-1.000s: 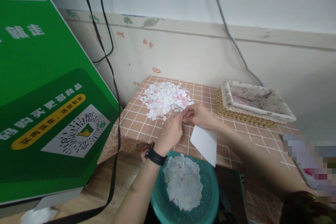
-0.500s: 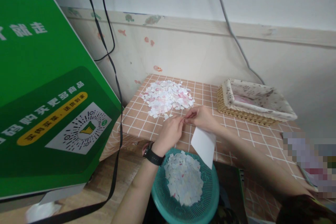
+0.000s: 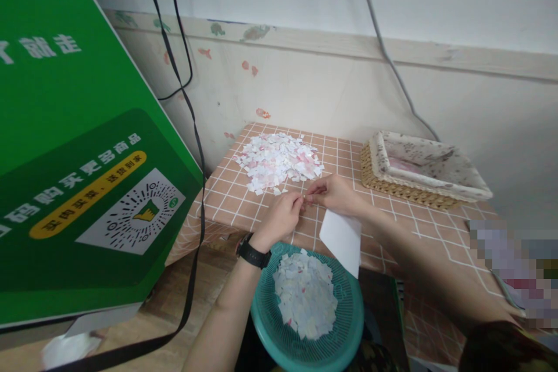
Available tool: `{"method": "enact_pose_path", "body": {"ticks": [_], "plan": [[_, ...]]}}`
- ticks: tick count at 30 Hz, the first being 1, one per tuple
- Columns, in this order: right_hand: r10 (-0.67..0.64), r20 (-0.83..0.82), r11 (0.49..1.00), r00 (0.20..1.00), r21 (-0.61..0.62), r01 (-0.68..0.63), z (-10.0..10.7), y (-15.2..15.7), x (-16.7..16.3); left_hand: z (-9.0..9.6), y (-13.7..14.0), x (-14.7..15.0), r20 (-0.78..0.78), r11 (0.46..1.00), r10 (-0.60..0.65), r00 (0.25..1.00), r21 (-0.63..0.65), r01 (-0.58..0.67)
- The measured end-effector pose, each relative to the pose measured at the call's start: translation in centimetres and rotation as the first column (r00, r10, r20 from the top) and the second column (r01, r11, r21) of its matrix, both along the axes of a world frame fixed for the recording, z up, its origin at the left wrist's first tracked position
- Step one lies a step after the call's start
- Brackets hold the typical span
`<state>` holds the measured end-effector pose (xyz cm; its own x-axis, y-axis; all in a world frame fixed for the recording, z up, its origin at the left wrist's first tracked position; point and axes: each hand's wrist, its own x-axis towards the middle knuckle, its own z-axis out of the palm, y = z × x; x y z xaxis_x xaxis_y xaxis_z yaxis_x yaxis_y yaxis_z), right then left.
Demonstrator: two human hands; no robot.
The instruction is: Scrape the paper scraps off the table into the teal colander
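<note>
Paper scraps are lying heaped at mid-frame, probably handling light, limp and slippery; edges are offering the best hold. Left hand and right hand are pinching narrowly below; contents cannot be told.

Left grip and right grip are pinching close together over checked desk, anything between too small to tell. Paper scrap pile is lying beyond; white paper is hanging beneath right grip. Green basket is holding loose scraps; wicker basket is sitting rightward.
</note>
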<state>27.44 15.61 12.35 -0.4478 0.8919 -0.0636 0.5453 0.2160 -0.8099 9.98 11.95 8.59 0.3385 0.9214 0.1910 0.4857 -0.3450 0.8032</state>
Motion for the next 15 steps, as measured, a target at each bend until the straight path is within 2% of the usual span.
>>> {"method": "enact_pose_path", "body": {"ticks": [3, 8, 15], "plan": [[0.014, 0.020, 0.999, 1.000, 0.046, -0.015, -0.4, -0.1, -0.1, 0.4, -0.1, -0.2, -0.032, 0.999, -0.016, 0.999, 0.037, 0.017], [-0.050, -0.032, 0.996, 0.998, 0.074, 0.053, -0.6, -0.6, -0.3, 0.9, -0.4, -0.2, -0.067, 0.993, 0.033, 0.997, 0.111, -0.025], [-0.117, -0.167, 0.990, 0.979, -0.103, 0.100, -1.1, -0.3, 0.1, 1.1, -0.8, -0.6, -0.115, 0.986, 0.027, 0.993, 0.167, -0.008]]}}
